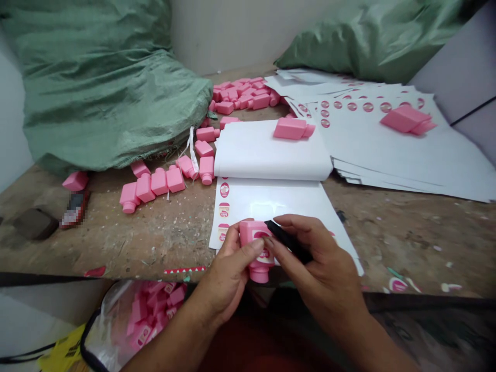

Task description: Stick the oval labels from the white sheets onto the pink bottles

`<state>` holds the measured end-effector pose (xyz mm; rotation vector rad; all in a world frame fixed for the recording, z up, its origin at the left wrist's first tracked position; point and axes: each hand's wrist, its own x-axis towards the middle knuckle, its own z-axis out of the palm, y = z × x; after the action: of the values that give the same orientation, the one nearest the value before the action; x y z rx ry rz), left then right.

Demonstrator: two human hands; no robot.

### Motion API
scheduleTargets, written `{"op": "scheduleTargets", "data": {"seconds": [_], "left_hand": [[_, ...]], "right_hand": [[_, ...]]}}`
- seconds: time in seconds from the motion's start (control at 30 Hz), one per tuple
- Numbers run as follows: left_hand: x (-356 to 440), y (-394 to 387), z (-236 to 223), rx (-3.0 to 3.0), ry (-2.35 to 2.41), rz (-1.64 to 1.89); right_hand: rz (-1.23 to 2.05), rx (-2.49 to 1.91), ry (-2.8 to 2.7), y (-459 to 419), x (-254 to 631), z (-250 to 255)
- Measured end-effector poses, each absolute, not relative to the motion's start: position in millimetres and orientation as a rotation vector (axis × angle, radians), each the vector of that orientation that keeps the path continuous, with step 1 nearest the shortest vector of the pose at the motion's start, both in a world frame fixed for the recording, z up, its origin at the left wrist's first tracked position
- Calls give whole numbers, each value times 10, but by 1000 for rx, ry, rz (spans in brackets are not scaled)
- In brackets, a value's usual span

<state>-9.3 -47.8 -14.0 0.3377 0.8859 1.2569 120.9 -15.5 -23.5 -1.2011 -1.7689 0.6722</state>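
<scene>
My left hand point(236, 258) is closed round a small pink plastic bottle point(259, 274), its neck tilted down towards me. A label lies on the bottle's front face, and my left thumb presses on it. In my closed right hand point(321, 253) is a slim black tool point(290, 243) whose exact kind I cannot make out; its tip is at the bottle's upper edge. My right fingertips touch the label's side. Just behind both hands lies a sticker sheet point(267, 199) with labels along its left edge, its upper part folded over.
Loose pink bottles point(158, 182) lie left of the sheet, with a heap point(244, 95) behind. More sheets point(399, 150) are stacked at right, one bottle point(406, 121) on top. Green sacks point(116, 103) stand at the back. Below the table edge, a bag point(112, 320) holds labelled bottles.
</scene>
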Motion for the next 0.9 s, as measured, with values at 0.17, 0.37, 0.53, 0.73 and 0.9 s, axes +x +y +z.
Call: {"op": "scheduleTargets", "data": {"seconds": [0.17, 0.37, 0.53, 0.73, 0.9], "left_hand": [[-105, -506, -121, 361, 925, 1198], [-156, -542, -89, 387, 934, 1066], [-198, -599, -59, 374, 901, 1049], [-247, -668, -63, 355, 874, 1010], [-556, -887, -74, 461, 1089, 1019]], "right_hand": [[674, -1306, -1808, -113, 1244, -201], [1307, -1228, -1391, -57, 1280, -106], [1437, -1153, -1488, -16, 1231, -92], [1465, -1174, -1402, -3, 1218, -144], [1307, -1255, -1524, -77, 1222, -111]]}}
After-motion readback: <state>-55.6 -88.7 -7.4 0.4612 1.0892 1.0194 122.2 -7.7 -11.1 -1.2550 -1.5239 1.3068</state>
